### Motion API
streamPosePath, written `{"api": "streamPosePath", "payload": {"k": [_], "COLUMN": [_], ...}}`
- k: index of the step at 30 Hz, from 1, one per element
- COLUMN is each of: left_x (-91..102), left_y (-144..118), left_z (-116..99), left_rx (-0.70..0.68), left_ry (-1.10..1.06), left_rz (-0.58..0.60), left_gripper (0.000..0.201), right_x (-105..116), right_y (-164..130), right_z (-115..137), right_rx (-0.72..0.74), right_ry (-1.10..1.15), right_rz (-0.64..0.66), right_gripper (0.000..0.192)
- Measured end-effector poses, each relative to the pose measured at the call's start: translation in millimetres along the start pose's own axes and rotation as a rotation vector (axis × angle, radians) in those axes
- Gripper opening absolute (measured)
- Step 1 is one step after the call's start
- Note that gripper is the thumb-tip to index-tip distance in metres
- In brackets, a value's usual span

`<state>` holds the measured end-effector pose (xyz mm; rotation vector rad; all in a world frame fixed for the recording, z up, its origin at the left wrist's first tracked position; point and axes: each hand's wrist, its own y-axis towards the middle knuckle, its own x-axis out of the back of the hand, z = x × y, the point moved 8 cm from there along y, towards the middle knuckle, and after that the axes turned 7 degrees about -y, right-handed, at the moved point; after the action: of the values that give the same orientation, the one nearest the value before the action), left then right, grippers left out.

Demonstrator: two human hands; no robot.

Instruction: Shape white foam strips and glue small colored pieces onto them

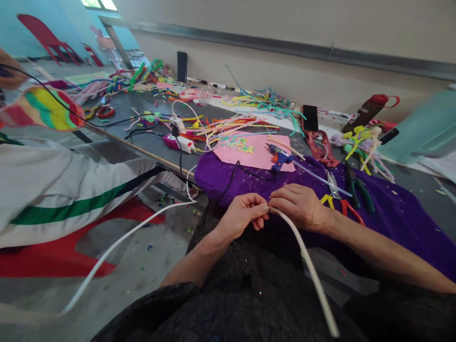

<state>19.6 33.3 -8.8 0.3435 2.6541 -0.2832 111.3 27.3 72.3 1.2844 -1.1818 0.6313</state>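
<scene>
My left hand pinches the end of a cream pipe cleaner between thumb and fingers. Close against it, my right hand has its fingers bent around the same end. From there the stem curves down and right, toward me. Both hands are over my lap, at the near edge of a purple cloth. Just beyond them, a blue glue gun rests on a pink sheet. Scissors with yellow and red handles and green-handled pliers lie right of my right hand.
A white cable runs from the power strip across the left side. Pipe cleaners are strewn over the table. A phone and a dark bottle stand behind. Another person's leg is at left.
</scene>
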Motion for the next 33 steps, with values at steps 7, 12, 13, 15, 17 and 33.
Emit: {"api": "streamPosePath", "payload": {"k": [7,12,13,15,17,33], "left_x": [-5.3,-25.4,-28.1,-26.7,-18.0,13.1], "left_y": [-4,-22,-24,-23,-12,18], "left_z": [-24,-64,-67,-67,-59,-2], "left_rx": [-0.213,-0.754,-0.822,-0.844,-0.695,0.017], "left_ry": [0.307,0.770,0.804,0.806,0.721,-0.095], "left_rz": [-0.023,0.003,0.013,-0.003,-0.029,-0.058], "left_gripper": [0.015,0.007,0.007,0.008,0.009,0.028], "right_x": [1,-21,-28,-35,-37,-44], "right_y": [0,-10,-11,-12,-12,-16], "right_z": [-10,-28,-27,-27,-32,-41], "right_rx": [-0.192,-0.681,-0.742,-0.810,-0.845,-0.824], "right_ry": [0.379,1.107,1.232,1.357,1.362,1.161], "right_rz": [0.041,0.077,0.104,0.125,0.085,0.129], "right_gripper": [0.021,0.021,0.022,0.021,0.020,0.038]}}
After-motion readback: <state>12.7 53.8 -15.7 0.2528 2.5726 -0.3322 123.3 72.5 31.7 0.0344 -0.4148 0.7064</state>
